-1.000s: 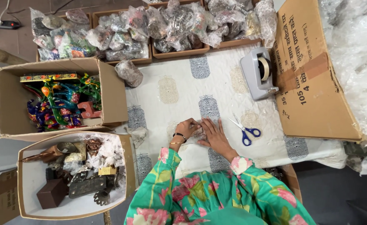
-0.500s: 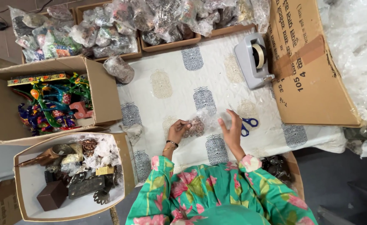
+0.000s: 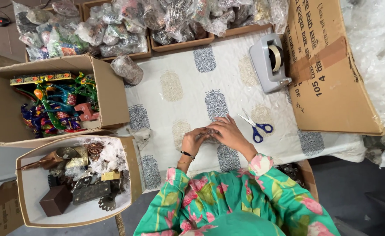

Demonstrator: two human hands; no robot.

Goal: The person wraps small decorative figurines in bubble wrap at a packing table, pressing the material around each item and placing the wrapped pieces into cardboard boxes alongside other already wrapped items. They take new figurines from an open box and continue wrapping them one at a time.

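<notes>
I see both hands meeting over the white printed cloth [image 3: 188,74] on the worktop: my left hand [image 3: 194,140] and right hand [image 3: 228,133] are closed together around a small clear-wrapped item [image 3: 208,132], pinched between the fingers, though what is inside I cannot tell. Blue-handled scissors [image 3: 256,126] lie just beside the right hand, a grey tape dispenser [image 3: 269,62] further up. Left of me sit a cardboard box of painted figures [image 3: 57,105] and a box of metal pieces [image 3: 76,175].
</notes>
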